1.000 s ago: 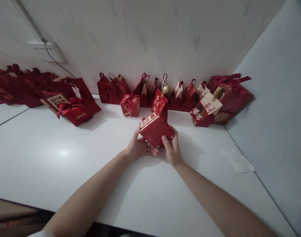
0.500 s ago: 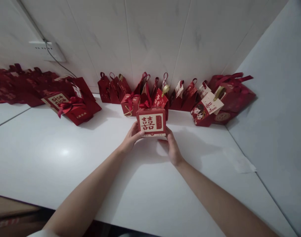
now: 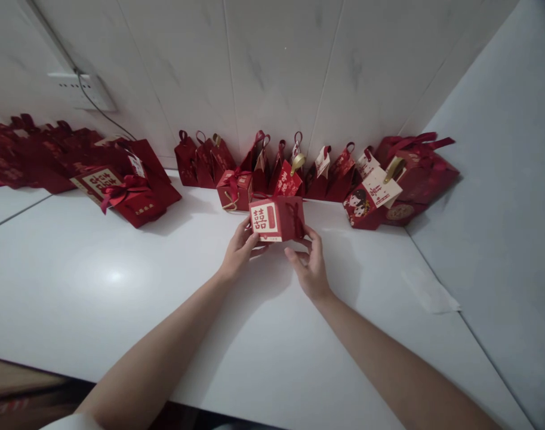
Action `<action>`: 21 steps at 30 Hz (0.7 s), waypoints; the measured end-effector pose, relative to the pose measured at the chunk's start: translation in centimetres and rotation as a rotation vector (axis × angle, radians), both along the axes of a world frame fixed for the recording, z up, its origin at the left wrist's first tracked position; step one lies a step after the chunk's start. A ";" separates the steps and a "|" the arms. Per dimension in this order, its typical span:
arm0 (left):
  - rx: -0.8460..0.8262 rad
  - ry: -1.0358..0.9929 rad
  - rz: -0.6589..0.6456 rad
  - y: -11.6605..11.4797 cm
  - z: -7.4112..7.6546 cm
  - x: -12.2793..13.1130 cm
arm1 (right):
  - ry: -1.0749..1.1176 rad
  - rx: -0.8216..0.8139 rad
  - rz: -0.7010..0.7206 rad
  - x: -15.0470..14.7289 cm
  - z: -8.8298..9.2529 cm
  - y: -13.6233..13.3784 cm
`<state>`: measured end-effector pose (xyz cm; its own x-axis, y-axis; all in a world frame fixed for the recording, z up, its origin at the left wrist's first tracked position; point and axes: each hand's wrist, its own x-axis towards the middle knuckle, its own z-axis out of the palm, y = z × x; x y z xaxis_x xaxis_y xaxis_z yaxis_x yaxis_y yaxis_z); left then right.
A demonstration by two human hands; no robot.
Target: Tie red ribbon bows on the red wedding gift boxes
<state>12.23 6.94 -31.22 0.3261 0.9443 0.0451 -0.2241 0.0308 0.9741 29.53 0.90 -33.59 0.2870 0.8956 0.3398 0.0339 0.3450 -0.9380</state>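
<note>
A red gift box [image 3: 279, 220] with a cream panel and red characters is held above the white table [image 3: 165, 286]. My left hand [image 3: 239, 249] grips its left side, the thumb at the lower left corner. At its right side my right hand [image 3: 311, 263] touches the box with curled fingers, the thumb apart from them below it. A side face with dark red ribbon is turned partly into view. Behind stands a small red box with a ribbon [image 3: 234, 190], beside a red bag with a gold loop [image 3: 288, 179].
Several red pouches [image 3: 205, 161] line the tiled wall [image 3: 276, 71]. At the left are larger red bags [image 3: 138, 191]; at the right, a cream-topped box [image 3: 373, 197] stands before a big red bag [image 3: 428, 173]. A socket [image 3: 82, 89] with a cable is on the wall.
The held box has turned, so its cream panel faces more to the left and its ribboned side shows at the right. My right thumb has come into view, apart from the box.
</note>
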 end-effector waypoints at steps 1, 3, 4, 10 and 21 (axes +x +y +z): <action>-0.020 -0.008 0.000 0.0 0.0 0.1 | -0.035 0.017 -0.011 0.0 0.1 -0.2; -0.068 -0.023 -0.027 -0.1 0.2 0.1 | -0.108 0.063 -0.028 0.0 0.3 -0.5; -0.089 -0.029 -0.043 -0.2 0.3 0.1 | -0.146 0.093 -0.026 0.0 0.4 -0.7; -0.131 -0.107 -0.115 -0.4 0.5 0.2 | -0.245 0.208 0.090 -0.1 1.2 -1.5; -0.180 -0.186 -0.165 -1.0 -0.3 0.4 | 0.028 0.068 0.364 -0.2 0.3 -0.6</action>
